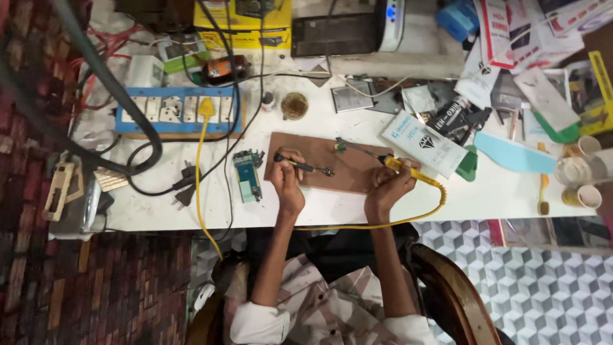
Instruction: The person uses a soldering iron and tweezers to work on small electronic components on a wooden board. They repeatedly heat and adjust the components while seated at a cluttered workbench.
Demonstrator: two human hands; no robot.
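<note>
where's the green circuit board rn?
Head view: the circuit board lies flat on the white table, just left of the left hand and the brown board, below the blue switch panel.

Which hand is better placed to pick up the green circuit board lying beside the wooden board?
Left hand: the circuit board lies just beside it. Right hand is farther away, holding the soldering iron.

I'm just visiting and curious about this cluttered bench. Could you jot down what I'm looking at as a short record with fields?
Setting: white worktable, seen from above
Left hand: holds a dark-handled tool, tip over the brown board
Right hand: holds a yellow-handled soldering iron, tip near the board's top edge
Cable: yellow cord loops from the iron along the table's front edge
Beside left hand: green circuit board
Further left: blue switch and socket panel
</note>
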